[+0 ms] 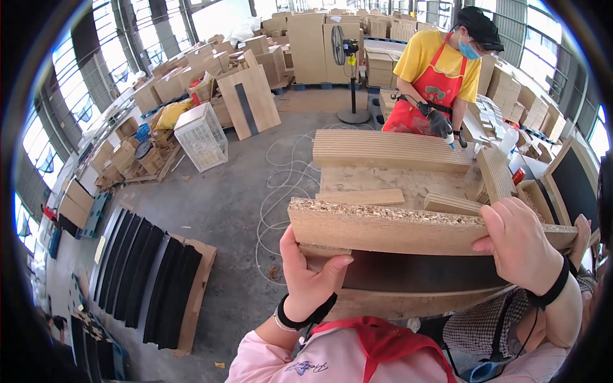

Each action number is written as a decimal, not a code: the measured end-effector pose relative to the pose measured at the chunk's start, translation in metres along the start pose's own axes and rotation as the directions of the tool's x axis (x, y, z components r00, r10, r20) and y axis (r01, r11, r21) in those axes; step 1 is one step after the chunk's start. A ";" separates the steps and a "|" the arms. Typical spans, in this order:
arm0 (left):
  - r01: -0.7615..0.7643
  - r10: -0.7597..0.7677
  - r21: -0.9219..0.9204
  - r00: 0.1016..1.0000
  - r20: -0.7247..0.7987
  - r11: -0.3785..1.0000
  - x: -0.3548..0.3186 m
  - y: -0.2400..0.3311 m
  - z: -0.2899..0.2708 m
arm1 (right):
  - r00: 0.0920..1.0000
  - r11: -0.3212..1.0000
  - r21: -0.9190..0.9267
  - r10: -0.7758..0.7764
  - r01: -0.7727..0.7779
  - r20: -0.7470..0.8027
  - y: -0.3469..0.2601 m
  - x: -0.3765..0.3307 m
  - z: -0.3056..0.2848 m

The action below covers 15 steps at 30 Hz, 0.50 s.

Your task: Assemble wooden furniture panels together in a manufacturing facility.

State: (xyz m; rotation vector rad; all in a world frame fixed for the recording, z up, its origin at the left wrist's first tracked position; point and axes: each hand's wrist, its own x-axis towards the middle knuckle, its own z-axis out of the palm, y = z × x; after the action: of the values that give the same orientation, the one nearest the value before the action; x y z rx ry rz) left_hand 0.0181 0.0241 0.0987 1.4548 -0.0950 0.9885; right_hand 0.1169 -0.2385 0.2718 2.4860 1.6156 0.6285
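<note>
A long wood-grain particleboard plank (389, 233) stands on edge in front of me, its rough chip edge facing up. My left hand (310, 271) grips its left end, fingers going behind it and thumb out in front near a short wooden piece. Toward the plank's right end my right hand (527, 246) is closed over the top edge. Directly below lies a dark panel (415, 271) with a wooden strip (408, 303) along its near side. Another person's hand (580, 239) touches the plank's far right end.
Across the workbench (383, 179), a co-worker (440, 76) in a red apron holds a glue bottle (451, 140) over stacked wooden strips (389, 150). Loose boards (361, 196) lie between us. Black panels (143, 274) sit on a pallet at left; a fan (352, 76) stands behind.
</note>
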 end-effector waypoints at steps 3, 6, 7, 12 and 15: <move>0.034 -0.035 -0.132 0.999 -0.007 0.991 0.002 0.003 0.003 | 1.000 0.997 0.067 -0.028 0.028 -0.003 0.000 -0.001 0.001; 0.049 -0.048 -0.129 0.999 0.006 0.990 0.002 0.002 0.002 | 0.999 0.995 0.088 -0.035 0.036 -0.010 0.000 0.000 -0.002; 0.049 -0.049 -0.131 0.999 0.005 0.990 0.002 0.002 0.002 | 0.999 0.996 0.084 -0.032 0.031 0.006 0.000 0.001 -0.003; 0.090 -0.091 -0.164 0.996 0.002 0.982 0.003 0.003 0.000 | 0.999 0.996 0.075 -0.039 0.038 0.009 -0.003 0.001 -0.004; 0.122 -0.124 -0.187 0.992 0.000 0.975 0.008 0.004 0.003 | 1.000 0.997 0.072 -0.014 0.013 0.008 -0.002 0.001 0.000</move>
State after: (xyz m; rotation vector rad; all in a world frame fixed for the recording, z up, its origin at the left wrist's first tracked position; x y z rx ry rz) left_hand 0.0224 0.0252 0.1070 1.2680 -0.0857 0.8635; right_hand 0.1158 -0.2365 0.2716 2.5215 1.6799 0.5667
